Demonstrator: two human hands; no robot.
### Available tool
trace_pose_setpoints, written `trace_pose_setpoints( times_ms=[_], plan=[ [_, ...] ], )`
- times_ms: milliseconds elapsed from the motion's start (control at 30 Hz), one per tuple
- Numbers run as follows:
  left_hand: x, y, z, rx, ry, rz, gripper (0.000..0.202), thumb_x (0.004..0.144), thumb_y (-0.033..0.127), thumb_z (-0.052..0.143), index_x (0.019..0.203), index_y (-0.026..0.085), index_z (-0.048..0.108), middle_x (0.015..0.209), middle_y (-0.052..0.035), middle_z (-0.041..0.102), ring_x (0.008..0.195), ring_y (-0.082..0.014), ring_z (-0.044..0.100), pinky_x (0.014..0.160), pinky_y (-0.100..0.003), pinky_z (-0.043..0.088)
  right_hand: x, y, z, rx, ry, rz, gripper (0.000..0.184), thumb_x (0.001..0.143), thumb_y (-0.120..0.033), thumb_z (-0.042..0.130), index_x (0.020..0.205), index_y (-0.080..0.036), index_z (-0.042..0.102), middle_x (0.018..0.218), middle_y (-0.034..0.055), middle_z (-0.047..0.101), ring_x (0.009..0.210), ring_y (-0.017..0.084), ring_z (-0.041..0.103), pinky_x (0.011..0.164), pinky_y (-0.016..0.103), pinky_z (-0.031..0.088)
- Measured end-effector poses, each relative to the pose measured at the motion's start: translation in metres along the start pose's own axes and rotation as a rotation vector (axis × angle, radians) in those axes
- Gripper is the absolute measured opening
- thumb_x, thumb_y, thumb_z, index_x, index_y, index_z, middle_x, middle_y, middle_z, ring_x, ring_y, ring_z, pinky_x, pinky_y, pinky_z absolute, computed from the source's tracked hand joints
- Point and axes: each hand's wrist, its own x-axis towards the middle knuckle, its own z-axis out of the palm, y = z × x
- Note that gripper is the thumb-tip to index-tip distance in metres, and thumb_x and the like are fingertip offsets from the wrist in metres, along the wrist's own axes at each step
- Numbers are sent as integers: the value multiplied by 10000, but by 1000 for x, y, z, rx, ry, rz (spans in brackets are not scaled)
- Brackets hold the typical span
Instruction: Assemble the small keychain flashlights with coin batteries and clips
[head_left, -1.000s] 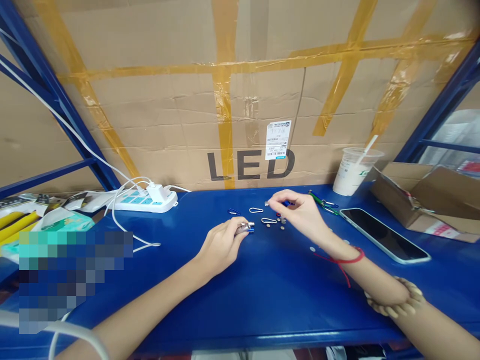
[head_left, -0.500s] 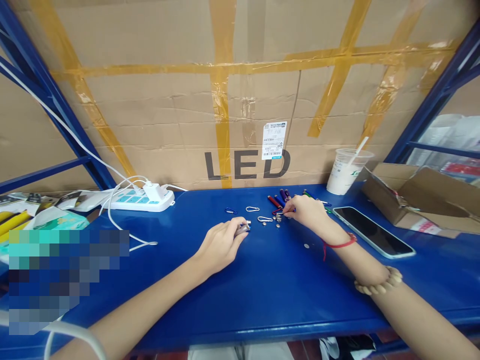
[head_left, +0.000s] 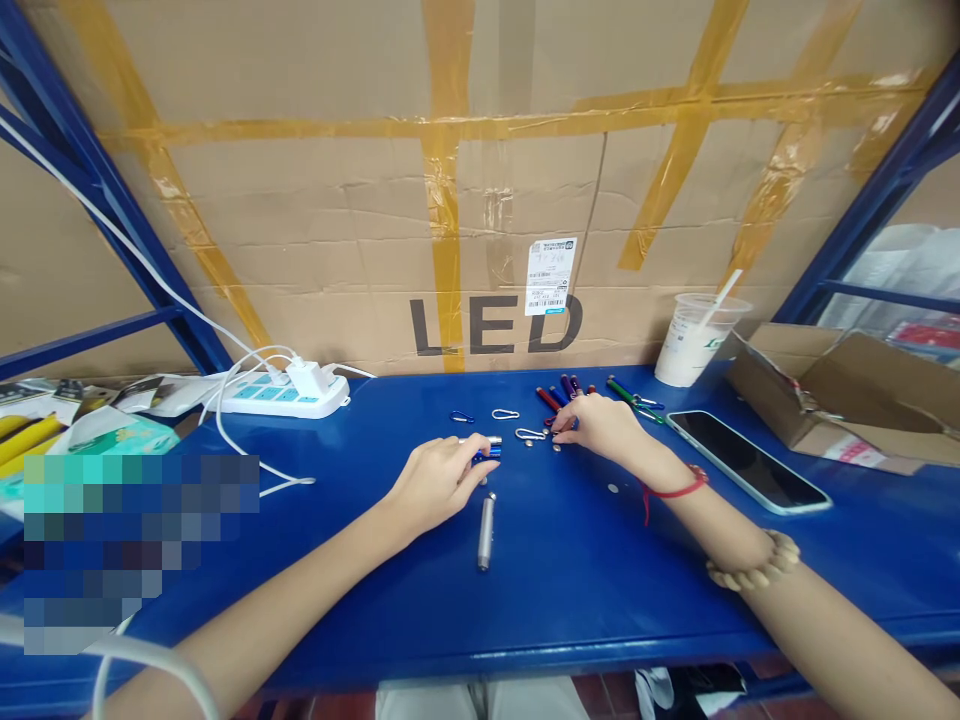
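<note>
My left hand point(head_left: 439, 485) is closed over a blue penlight point(head_left: 489, 454) and a silver penlight point(head_left: 492, 440), whose ends stick out past the fingers. Another penlight, loose and silver point(head_left: 486, 532), lies on the blue table just in front of that hand. My right hand point(head_left: 600, 430) pinches down among small round button cells point(head_left: 556, 448); its fingertips hide whether one is between them. A silver carabiner point(head_left: 530, 434) lies left of the right fingertips. Behind that hand, several coloured penlights point(head_left: 550, 399) lie together, partly covered.
Farther back are a blue carabiner point(head_left: 462, 417) and a second silver carabiner point(head_left: 505, 414). On the right are a phone point(head_left: 746, 460), a drink cup point(head_left: 690, 345) and an open cardboard box point(head_left: 847, 400). A power strip point(head_left: 289, 398) with white cables stands left.
A silver penlight, earlier in my left hand, now lies loose on the table. My right hand has shifted slightly left, over the button cells.
</note>
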Motion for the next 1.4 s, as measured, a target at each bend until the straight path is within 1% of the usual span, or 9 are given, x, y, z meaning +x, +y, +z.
trace_pose_setpoints(
  times_ms=[267, 400, 500, 633, 767, 967, 1133, 1267, 1400],
  plan=[
    [-2, 15, -6, 57, -275, -122, 529, 709, 641, 494, 483, 162, 512, 517, -35, 605, 567, -191, 583, 527, -274, 387, -1, -5, -3, -60, 32, 75, 97, 723, -279, 656, 794, -246, 714, 822, 8, 712, 807, 203, 641, 528, 231, 392],
    [-4, 19, -7, 2, -349, -145, 350, 725, 420, 560, 483, 169, 520, 528, -25, 614, 623, -201, 610, 554, -271, 421, -1, -4, -3, -43, 106, 86, 101, 712, -234, 664, 801, -240, 712, 853, 11, 706, 817, 210, 633, 531, 239, 381],
    [-3, 18, -5, -49, -305, -174, 297, 746, 303, 538, 480, 172, 518, 510, -11, 593, 648, -184, 610, 566, -250, 434, -3, -11, -4, 120, 162, -101, 105, 750, -295, 642, 815, -246, 710, 876, 9, 691, 756, 169, 628, 546, 228, 389],
    [-1, 14, -4, -76, -153, -186, 224, 803, 302, 507, 628, 182, 577, 552, 6, 575, 639, -150, 569, 488, -207, 398, -12, -33, -3, 481, -24, -482, 264, 738, -449, 630, 873, -236, 707, 820, 4, 676, 627, 109, 599, 547, 201, 408],
    [-2, 10, -4, -127, 65, -117, 151, 843, 314, 505, 842, 193, 595, 650, 14, 583, 671, -120, 544, 545, -190, 429, -22, -53, 2, 513, -74, -601, 270, 704, -432, 665, 845, -207, 713, 758, 7, 674, 601, 103, 582, 527, 191, 394],
    [-5, 10, -5, -146, 252, -29, 156, 881, 268, 455, 903, 188, 587, 749, -12, 600, 753, -124, 529, 600, -188, 465, -25, -58, 10, 461, -31, -636, 115, 772, -275, 614, 778, -221, 715, 782, -10, 680, 540, 71, 554, 508, 184, 371],
    [-5, 11, -4, -125, 294, -27, 168, 894, 236, 410, 923, 186, 567, 910, -50, 591, 867, -143, 554, 655, -212, 492, -25, -56, 4, 406, 99, -461, 104, 733, -282, 623, 727, -208, 695, 723, -8, 655, 553, 84, 560, 493, 182, 364],
    [-4, 10, -2, -160, 219, -73, 153, 903, 231, 376, 929, 184, 519, 877, -39, 608, 813, -139, 589, 659, -225, 493, -24, -54, -4, 487, 321, -363, 112, 751, -287, 603, 753, -208, 683, 785, 1, 648, 528, 68, 540, 513, 188, 394],
    [-4, 9, 1, -168, 42, -155, 145, 906, 254, 359, 936, 192, 486, 829, -18, 598, 722, -137, 606, 624, -236, 488, -26, -56, -4, 641, 470, -395, 155, 779, -315, 583, 781, -196, 682, 842, 25, 639, 508, 62, 521, 487, 197, 418]
  ],
)
